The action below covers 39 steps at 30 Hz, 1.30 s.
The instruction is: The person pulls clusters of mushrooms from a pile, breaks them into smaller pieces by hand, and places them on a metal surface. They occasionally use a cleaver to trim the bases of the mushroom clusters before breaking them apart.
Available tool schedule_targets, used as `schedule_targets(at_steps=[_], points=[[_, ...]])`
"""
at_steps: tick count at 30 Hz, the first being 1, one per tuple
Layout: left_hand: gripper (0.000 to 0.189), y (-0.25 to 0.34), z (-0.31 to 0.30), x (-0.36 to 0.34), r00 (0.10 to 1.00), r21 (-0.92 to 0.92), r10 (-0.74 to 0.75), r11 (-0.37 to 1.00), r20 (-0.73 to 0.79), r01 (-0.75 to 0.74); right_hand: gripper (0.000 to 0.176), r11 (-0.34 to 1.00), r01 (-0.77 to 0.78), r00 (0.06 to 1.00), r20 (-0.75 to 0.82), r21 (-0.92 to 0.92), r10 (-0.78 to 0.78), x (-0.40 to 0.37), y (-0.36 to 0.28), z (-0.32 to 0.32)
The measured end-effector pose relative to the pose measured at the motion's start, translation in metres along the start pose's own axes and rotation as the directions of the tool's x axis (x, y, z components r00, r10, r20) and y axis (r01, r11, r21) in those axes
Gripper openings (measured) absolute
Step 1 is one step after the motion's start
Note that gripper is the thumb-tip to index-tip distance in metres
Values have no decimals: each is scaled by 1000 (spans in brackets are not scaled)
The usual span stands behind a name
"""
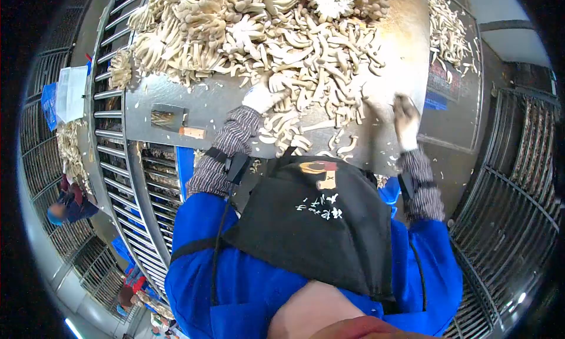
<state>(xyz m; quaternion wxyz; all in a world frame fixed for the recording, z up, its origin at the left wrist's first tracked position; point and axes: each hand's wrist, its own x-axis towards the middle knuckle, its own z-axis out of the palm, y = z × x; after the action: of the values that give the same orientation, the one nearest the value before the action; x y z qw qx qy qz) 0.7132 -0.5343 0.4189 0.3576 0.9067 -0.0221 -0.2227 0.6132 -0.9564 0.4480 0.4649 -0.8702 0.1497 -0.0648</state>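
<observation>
Pale, long-stemmed mushrooms [321,62] lie loose on a metal table [206,104], with thick clusters [200,30] heaped behind and to the left. At the near left edge of the loose ones is my left hand [263,98], in a white glove. Its fingers are bent in among the stems, and what they grip is hidden. My right hand [406,121], gloved and dark at the fingertips, is over the right part of the table, apart from the pile. Its fingers are curled together; I cannot make out anything in them. A dark blur shows between that hand and the mushrooms.
A small metal-framed piece [168,118] and a light block [192,132] lie left of my left hand. Metal rollers [109,112] run along the left side. More mushrooms [448,33] lie beyond the table's right edge. Another person [76,204] is at the far left.
</observation>
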Motion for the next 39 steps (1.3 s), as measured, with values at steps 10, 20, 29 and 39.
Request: schedule_targets(at_steps=[10,20,29,39], points=[[57,-18,24,14,991,-89,-14,996,-136,1,38,613,-676,716,-168,-410,677,-205,184,-123],[40,-55,-18,-8,998,-645,60,762,-25,-61,30,897,288,955,164,-336,-246,-38,-15,48],[35,-83,-12,-15,952,-578,-234,812,-200,78,19,433,790,592,724,-435,-354,56,-134,261],[55,-98,-6,-28,991,-706,-62,707,-115,-37,41,949,218,744,668,-230,-9,97,-141,230]])
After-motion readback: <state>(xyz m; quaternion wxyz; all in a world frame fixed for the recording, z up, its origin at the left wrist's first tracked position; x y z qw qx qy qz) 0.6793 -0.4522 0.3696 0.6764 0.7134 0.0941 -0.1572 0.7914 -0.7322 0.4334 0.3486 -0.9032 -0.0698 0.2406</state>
